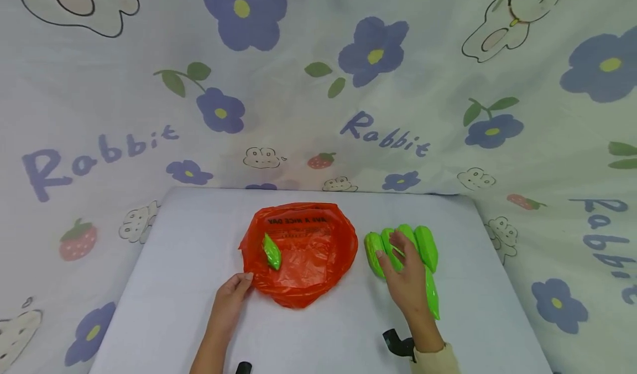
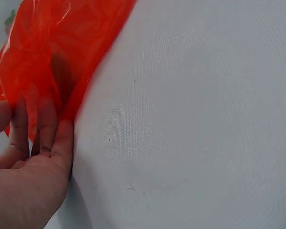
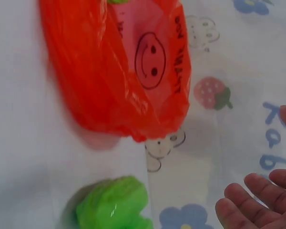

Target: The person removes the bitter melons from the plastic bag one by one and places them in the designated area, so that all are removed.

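A red plastic bag (image 1: 303, 291) stands with its mouth spread wide on the table, and a small shiny green packet (image 1: 271, 252) lies inside it. My left hand (image 1: 233, 292) pinches the bag's near-left rim between thumb and fingers; the left wrist view shows those fingers behind the thin red film (image 2: 86, 33). On the bag's right, several green packets (image 1: 374, 255) lie side by side. Above them hovers my right hand (image 1: 409, 280), fingers spread and holding nothing. In the right wrist view one green packet (image 3: 114, 205) sits below the bag, apart from the hand.
A white tabletop (image 1: 184, 252) extends around the bag and packets. Behind it hangs a pale cloth (image 1: 278, 103) printed with flowers and rabbits. A black wrist-camera piece (image 1: 398, 343) sits beside the right wrist, and another black tip (image 1: 244, 368) shows near the left forearm.
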Motion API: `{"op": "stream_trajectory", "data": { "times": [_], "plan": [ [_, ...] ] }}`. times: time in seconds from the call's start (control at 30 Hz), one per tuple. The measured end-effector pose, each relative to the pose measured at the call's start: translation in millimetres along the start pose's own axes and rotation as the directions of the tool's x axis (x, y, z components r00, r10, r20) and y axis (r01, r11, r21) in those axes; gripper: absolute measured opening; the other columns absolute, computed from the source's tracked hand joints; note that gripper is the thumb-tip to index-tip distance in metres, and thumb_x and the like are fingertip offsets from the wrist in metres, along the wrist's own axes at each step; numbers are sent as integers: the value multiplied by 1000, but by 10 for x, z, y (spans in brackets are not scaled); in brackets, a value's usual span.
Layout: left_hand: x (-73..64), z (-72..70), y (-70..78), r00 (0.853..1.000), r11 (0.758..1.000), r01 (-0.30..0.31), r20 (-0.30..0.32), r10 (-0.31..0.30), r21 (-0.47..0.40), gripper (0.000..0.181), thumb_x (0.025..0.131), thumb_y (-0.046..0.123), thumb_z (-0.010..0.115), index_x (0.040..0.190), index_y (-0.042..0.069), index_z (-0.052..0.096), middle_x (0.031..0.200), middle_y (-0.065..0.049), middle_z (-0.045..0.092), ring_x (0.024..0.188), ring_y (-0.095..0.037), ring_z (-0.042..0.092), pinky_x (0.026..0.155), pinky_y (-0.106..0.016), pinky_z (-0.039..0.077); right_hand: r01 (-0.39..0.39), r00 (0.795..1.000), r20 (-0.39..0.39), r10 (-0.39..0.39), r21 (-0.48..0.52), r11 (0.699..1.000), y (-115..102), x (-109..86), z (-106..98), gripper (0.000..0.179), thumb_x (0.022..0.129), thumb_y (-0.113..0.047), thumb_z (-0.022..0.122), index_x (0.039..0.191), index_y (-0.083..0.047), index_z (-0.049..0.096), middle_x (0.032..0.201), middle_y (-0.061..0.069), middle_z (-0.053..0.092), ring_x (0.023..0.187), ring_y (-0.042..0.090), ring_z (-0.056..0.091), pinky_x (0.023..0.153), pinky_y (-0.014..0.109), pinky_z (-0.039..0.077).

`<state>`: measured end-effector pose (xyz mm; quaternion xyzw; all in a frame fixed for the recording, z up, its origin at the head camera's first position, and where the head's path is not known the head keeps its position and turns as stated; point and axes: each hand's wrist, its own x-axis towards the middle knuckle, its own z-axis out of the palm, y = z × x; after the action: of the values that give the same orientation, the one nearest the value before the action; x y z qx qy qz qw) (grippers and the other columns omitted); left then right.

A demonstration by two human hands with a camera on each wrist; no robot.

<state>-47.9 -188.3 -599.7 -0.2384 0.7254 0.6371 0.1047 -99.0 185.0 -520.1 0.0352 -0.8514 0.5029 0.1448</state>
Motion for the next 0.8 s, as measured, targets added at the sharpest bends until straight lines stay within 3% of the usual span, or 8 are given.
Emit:
{"op": "stream_trajectory", "data": {
  "times": [0.27, 0.47, 0.63, 0.8],
  "plan": [
    [5, 7, -8, 1000, 1000, -1, 3, 1, -13, 54, 106, 52, 56, 126, 2, 63, 139, -13, 60, 128, -27, 55, 108, -36, 48, 92, 992, 85, -90, -20, 996, -112, 63, 249, 55, 96, -13, 77, 146, -5, 54, 144, 10, 59, 132, 26, 57, 104, 49, 51],
    [2, 19, -2, 1000, 1000, 1, 0, -1, -3, 51, 107, 50, 56, 124, 2, 63, 137, -12, 61, 127, -27, 55, 110, -39, 47, 118, 982, 150, -114, -13, 993, -197, 113, 443, 53, 96, -14, 78, 144, -6, 56, 141, 13, 61, 131, 27, 58, 103, 51, 51],
    [5, 3, 11, 1000, 1000, -2, 4, 2, 7, 52, 107, 51, 55, 124, 3, 62, 138, -12, 61, 128, -27, 55, 112, -41, 45, 103, 968, 229, -104, 16, 995, -286, 159, 634, 58, 96, -17, 79, 146, -4, 54, 142, 15, 60, 131, 28, 57, 104, 52, 51],
    [3, -6, 27, 1000, 1000, 8, 6, -8, 7, 54, 107, 53, 54, 126, 3, 61, 139, -13, 60, 129, -28, 54, 113, -44, 43, 66, 953, 294, -69, 20, 998, -366, 192, 789, 61, 97, -24, 78, 150, -8, 52, 147, 9, 58, 135, 27, 56, 107, 50, 49]
  ]
}}
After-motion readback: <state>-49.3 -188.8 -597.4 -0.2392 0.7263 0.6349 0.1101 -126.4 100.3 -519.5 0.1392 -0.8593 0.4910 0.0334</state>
